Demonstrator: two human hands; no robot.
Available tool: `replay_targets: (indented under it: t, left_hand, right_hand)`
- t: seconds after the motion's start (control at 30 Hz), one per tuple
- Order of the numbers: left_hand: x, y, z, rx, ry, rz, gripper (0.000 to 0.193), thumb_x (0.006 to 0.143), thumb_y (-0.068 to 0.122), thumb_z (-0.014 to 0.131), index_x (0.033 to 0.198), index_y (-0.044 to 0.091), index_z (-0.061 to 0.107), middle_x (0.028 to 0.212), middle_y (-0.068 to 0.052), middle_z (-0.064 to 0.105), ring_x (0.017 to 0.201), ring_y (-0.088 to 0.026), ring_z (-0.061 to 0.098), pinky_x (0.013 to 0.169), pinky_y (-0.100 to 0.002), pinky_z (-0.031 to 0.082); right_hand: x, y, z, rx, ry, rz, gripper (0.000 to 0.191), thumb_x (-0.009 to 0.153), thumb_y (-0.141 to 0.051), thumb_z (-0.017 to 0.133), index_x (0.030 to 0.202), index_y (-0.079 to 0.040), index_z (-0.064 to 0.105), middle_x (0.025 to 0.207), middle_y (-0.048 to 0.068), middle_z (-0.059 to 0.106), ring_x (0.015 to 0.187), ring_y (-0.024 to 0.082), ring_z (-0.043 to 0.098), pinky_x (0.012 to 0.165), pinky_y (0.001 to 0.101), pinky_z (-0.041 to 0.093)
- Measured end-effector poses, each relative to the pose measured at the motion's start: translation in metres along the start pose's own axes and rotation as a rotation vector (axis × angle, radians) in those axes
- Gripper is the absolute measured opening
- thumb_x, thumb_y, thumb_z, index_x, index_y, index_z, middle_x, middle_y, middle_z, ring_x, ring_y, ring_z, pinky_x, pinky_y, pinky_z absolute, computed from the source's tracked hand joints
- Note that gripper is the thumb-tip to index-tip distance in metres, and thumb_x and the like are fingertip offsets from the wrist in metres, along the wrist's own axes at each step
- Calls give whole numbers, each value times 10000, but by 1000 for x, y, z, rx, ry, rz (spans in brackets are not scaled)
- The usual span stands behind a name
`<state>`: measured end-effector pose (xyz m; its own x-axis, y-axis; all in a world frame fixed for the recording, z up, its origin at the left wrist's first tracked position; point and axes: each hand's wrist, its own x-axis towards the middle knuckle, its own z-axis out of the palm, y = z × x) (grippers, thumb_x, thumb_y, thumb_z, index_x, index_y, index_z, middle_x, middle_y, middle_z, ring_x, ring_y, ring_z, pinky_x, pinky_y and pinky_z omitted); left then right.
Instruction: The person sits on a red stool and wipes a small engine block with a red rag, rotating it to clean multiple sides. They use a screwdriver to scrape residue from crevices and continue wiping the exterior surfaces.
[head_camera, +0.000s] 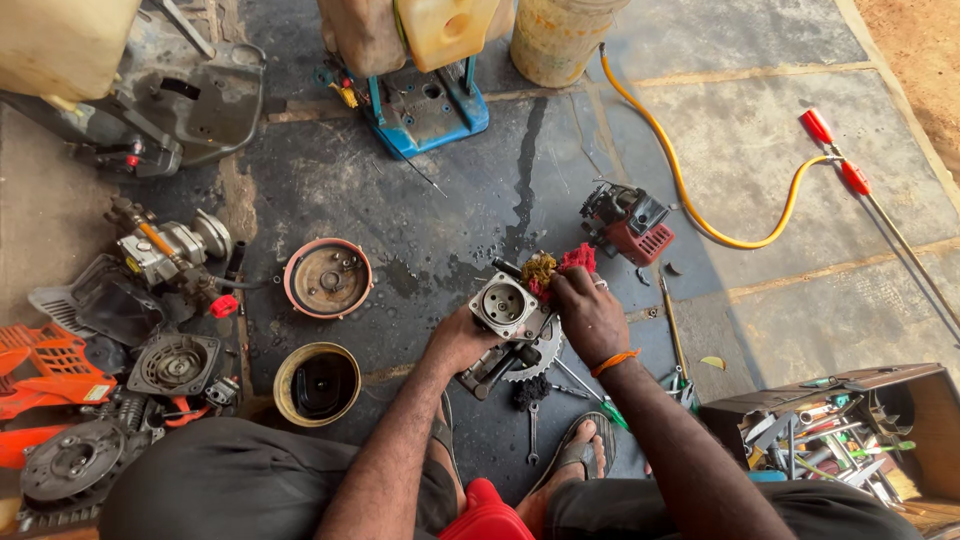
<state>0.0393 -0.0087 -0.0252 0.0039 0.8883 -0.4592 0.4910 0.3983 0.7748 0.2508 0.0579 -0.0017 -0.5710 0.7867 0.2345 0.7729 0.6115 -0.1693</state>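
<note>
A red object (487, 512) is seen nearest the camera, between the knees of the seated person, with a sandalled foot (583, 447) planted just beyond it on the dark floor (440, 200). A small engine block (508, 308), metal and grey with a round bore facing up, is held above the floor in front of the knees. It is gripped from the left side by the left hand (455, 342), whose grip is closed around the lower body of the block. A red rag (572, 262) is pressed against the upper right of the block by the right hand (590, 315), the fingers being clamped on the rag; an orange band (614, 361) is worn on that wrist. A toothed wheel (540, 350) shows just under the block. A wrench (533, 430) lies on the floor beside the foot. To the left, a round rusty cover (328, 278) and a yellow-rimmed bowl (317, 384) holding dark liquid are set well apart from the hands. A small red engine (630, 222) stands beyond the right hand, near a yellow hose (690, 215). An open box of tools (850, 425) is placed at the right.
</note>
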Motion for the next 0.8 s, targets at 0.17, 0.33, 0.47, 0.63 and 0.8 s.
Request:
replay_targets:
  t: [0.17, 0.33, 0.47, 0.63, 0.8]
  left_hand:
    - [-3, -1, 1, -27, 46, 10, 938, 664, 749, 767, 1408, 221, 552, 1278, -101, 685, 1184, -305, 659, 996, -487, 525]
    - [-6, 1, 6, -52, 73, 7, 936, 670, 747, 761, 1393, 188, 559, 1275, -111, 708, 1179, -311, 687, 992, -472, 554]
    - [-7, 3, 10, -66, 96, 9, 931, 670, 721, 777, 1396, 185, 547, 1308, -110, 677, 1192, -307, 664, 993, -471, 539]
    - [-9, 6, 6, -80, 124, 48, 934, 707, 719, 754, 1427, 168, 531, 1318, -118, 677, 1201, -309, 666, 1001, -465, 544]
    - [-10, 13, 5, -98, 86, 41, 890, 714, 713, 750, 1427, 216, 554, 1333, -84, 672, 1235, -270, 659, 1020, -465, 532]
  right_hand:
    - [-27, 26, 5, 419, 120, 464, 238, 919, -116, 720, 1146, -56, 680, 1054, 124, 674, 882, 277, 724, 797, 369, 591]
    - [-40, 36, 1, 744, 210, 770, 359, 958, -202, 715, 1254, -47, 582, 1065, 146, 741, 901, 174, 730, 732, 312, 597]
    - [-50, -12, 25, 918, -40, 795, 307, 959, -151, 673, 1256, -90, 625, 950, 110, 765, 767, 135, 711, 653, 304, 576]
    - [-67, -16, 35, 962, -270, 703, 158, 979, -108, 687, 1119, -35, 674, 898, 125, 718, 753, 135, 626, 661, 322, 531]
    - [-63, 40, 15, 1176, -265, 940, 256, 999, -219, 591, 1184, -91, 712, 1020, 59, 772, 917, 115, 730, 851, 260, 579]
